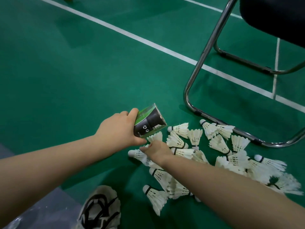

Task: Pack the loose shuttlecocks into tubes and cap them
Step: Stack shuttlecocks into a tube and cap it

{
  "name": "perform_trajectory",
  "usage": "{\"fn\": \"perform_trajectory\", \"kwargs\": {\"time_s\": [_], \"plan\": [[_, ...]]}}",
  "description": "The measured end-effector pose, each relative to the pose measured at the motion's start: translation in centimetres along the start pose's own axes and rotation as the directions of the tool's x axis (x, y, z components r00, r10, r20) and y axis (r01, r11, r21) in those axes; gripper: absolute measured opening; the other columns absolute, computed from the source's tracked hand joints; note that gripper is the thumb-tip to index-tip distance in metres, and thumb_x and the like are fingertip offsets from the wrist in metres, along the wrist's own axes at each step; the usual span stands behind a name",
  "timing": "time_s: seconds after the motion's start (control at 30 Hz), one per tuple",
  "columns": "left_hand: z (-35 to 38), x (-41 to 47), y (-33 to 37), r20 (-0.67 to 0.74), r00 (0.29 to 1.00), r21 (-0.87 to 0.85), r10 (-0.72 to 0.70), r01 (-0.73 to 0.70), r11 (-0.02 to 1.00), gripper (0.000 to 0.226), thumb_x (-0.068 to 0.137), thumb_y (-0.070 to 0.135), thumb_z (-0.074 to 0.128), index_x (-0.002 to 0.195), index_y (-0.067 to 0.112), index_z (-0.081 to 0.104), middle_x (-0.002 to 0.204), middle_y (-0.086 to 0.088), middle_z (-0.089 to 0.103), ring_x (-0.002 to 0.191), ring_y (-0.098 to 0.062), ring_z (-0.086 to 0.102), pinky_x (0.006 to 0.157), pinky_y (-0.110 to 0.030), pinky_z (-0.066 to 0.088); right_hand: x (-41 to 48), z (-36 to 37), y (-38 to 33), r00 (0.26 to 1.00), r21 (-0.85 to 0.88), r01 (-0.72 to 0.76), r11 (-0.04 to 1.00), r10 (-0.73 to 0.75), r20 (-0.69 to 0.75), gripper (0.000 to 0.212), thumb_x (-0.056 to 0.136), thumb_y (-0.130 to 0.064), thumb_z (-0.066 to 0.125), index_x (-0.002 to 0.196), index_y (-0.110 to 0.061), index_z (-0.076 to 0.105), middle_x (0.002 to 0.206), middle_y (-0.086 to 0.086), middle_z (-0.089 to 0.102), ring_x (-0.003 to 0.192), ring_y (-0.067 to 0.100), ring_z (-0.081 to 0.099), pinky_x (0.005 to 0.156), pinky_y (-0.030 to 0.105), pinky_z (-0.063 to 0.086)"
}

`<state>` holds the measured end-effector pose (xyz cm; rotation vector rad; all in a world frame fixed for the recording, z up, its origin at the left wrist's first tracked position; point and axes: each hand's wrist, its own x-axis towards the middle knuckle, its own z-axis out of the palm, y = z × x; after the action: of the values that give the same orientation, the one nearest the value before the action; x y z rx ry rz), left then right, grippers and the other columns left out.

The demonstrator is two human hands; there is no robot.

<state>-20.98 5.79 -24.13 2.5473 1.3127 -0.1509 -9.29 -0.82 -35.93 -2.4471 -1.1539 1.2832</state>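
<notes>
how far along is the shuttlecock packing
Done: no filled or capped tube in view. In hand: the left hand grips a tube; the right hand holds a shuttlecock at its near end. Left: the pile on the floor, plus capping.

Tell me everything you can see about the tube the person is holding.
The tube is a cylinder that looks like cardboard, printed black with a green band and small white marks, including a recycling symbol. The left hand grips its near end and holds it tilted above the green floor, far end pointing away to the right. Whether either end is capped cannot be told. The feathers of a shuttlecock in the right hand sit just under it and seem to touch it.
</notes>
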Motion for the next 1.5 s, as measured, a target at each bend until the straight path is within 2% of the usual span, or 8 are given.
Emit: {"fn": "perform_trajectory", "kwargs": {"time_s": [0.17, 0.33, 0.5, 0.73, 1.0, 1.17, 1.3, 1.5], "plan": [[0.0, -0.1, -0.5, -0.016, 1.0, -0.011, -0.005, 0.005, 1.0, 0.067, 0.063, 0.064, 0.066, 0.109, 0.023, 0.039, 0.093, 0.0, 0.053, 0.081, -0.021, 0.048, 0.063, -0.031, 0.039, 0.9, 1.2, 0.3, 0.997, -0.048, -0.074, 0.996, 0.073, -0.021, 0.025, 0.085, -0.04, 0.056, 0.079, -0.016, 0.059, 0.091, 0.007, 0.068, 0.087, 0.025, 0.063, 0.065, 0.027, 0.04], [-0.1, 0.2, -0.1, -0.023, 1.0, -0.021, -0.002, 0.001, 1.0, 0.066, 0.063, 0.064, 0.066, 0.108, 0.024, 0.039, 0.092, 0.0, 0.053, 0.081, -0.021, 0.05, 0.062, -0.031, 0.04, 0.2, -1.9, -0.3, 0.999, -0.054, 0.005, 0.999, -0.007, -0.043, 0.025, 0.091, -0.022, 0.045, 0.099, -0.007, 0.063, 0.089, 0.01, 0.062, 0.082, 0.024, 0.057, 0.069, 0.031, 0.045], [-0.6, 1.1, 1.1, -0.032, 0.999, -0.033, -0.004, 0.003, 0.999, 0.067, 0.063, 0.064, 0.066, 0.109, 0.024, 0.038, 0.093, 0.001, 0.052, 0.081, -0.02, 0.047, 0.064, -0.032, 0.043, -2.0, -10.6, -0.8, 0.929, 0.241, 0.177, 0.954, -0.082, -0.361, 0.021, 0.086, -0.016, 0.044, 0.065, -0.014, 0.045, 0.063, 0.0, 0.04, 0.062, 0.018, 0.036, 0.055, 0.032, 0.027], [-1.7, 2.3, 4.9, -0.074, 0.995, -0.047, 0.072, -0.076, 0.996, 0.068, 0.063, 0.066, 0.064, 0.111, 0.027, 0.037, 0.094, 0.003, 0.053, 0.081, -0.018, 0.047, 0.064, -0.031, 0.041, -6.7, -20.3, 1.2, 0.749, 0.317, 0.462, 0.828, -0.173, -0.639, 0.025, 0.082, -0.007, 0.045, 0.06, -0.013, 0.036, 0.057, -0.002, 0.03, 0.056, 0.013, 0.027, 0.054, 0.03, 0.02], [-2.4, 2.1, 10.7, -0.094, 0.974, -0.067, 0.208, -0.215, 0.974, 0.068, 0.063, 0.067, 0.063, 0.112, 0.028, 0.036, 0.096, 0.005, 0.054, 0.088, -0.018, 0.053, 0.067, -0.031, 0.047, -11.4, -22.3, 3.3, 0.87, 0.135, 0.456, 0.88, -0.408, -0.278, 0.032, 0.092, -0.028, 0.049, 0.06, -0.023, 0.047, 0.062, -0.009, 0.046, 0.063, 0.011, 0.043, 0.066, 0.03, 0.035], [-3.1, 1.6, 13.3, -0.117, 0.957, -0.077, 0.264, -0.273, 0.959, 0.069, 0.065, 0.067, 0.062, 0.116, 0.031, 0.034, 0.093, 0.009, 0.052, 0.083, -0.013, 0.05, 0.064, -0.028, 0.044, -13.3, -23.9, 4.8, 0.91, 0.262, 0.402, 0.877, -0.413, -0.011, 0.019, 0.083, -0.037, 0.059, 0.099, -0.028, 0.066, 0.102, -0.007, 0.068, 0.097, 0.008, 0.063, 0.094, 0.025, 0.045], [-3.2, 1.5, 14.9, -0.142, 0.944, -0.076, 0.299, -0.312, 0.947, 0.074, 0.064, 0.07, 0.06, 0.121, 0.031, 0.033, 0.095, 0.01, 0.052, 0.083, -0.011, 0.049, 0.066, -0.027, 0.046, -14.0, -24.4, 5.7, 0.924, 0.203, 0.36, 0.91, -0.378, 0.054, 0.041, 0.071, -0.026, 0.065, 0.111, -0.02, 0.064, 0.115, 0.007, 0.065, 0.108, 0.022, 0.06, 0.1, 0.039, 0.045], [-3.8, 1.6, 17.1, -0.154, 0.927, -0.107, 0.342, -0.36, 0.927, 0.074, 0.066, 0.069, 0.06, 0.122, 0.03, 0.032, 0.1, 0.01, 0.053, 0.09, -0.012, 0.052, 0.073, -0.03, 0.049, -14.4, -25.0, 5.8, 0.948, 0.122, 0.319, 0.94, -0.317, -0.037, 0.031, 0.076, -0.027, 0.069, 0.105, -0.015, 0.067, 0.109, 0.01, 0.066, 0.102, 0.025, 0.062, 0.094, 0.045, 0.049]]}}
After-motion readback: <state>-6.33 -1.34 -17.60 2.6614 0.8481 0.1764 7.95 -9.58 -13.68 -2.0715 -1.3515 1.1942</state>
